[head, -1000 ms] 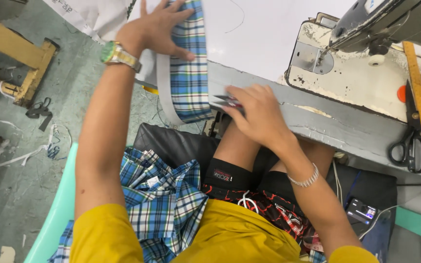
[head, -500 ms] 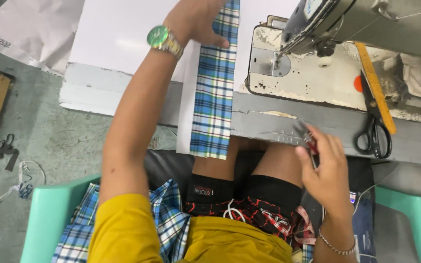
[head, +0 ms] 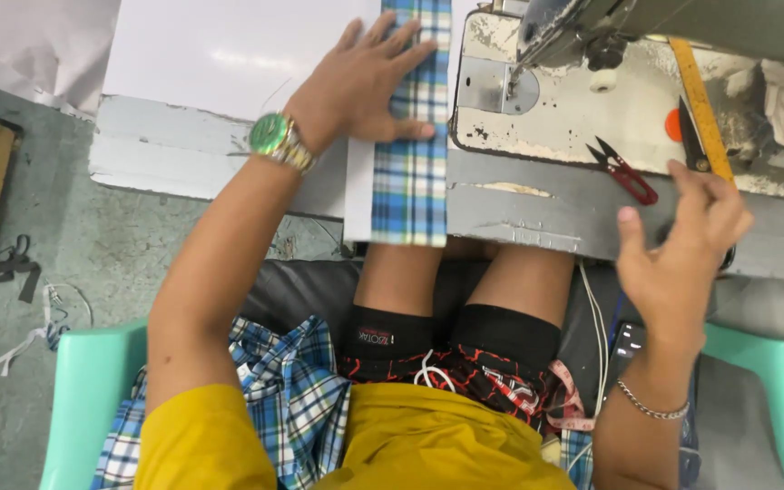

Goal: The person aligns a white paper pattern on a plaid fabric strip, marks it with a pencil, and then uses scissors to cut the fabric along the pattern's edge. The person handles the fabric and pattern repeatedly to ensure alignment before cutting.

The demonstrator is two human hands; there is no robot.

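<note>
My left hand lies flat, fingers spread, on a blue plaid fabric strip that runs down over the table's front edge, beside a white sheet. A green-faced watch is on that wrist. My right hand hovers open above the grey table edge, fingers apart, holding nothing. Small red thread snips lie on the sewing machine bed, just left of my right hand. Black scissors are mostly hidden behind that hand.
The sewing machine head stands at the top right, with a yellow ruler beside it. More plaid cloth is piled on my lap. A phone lies by my right thigh. I sit on a teal chair.
My right hand has let go of the red snips, which now lie on the machine bed, and the hand has risen toward the table edge. My left hand stays on the plaid strip.
</note>
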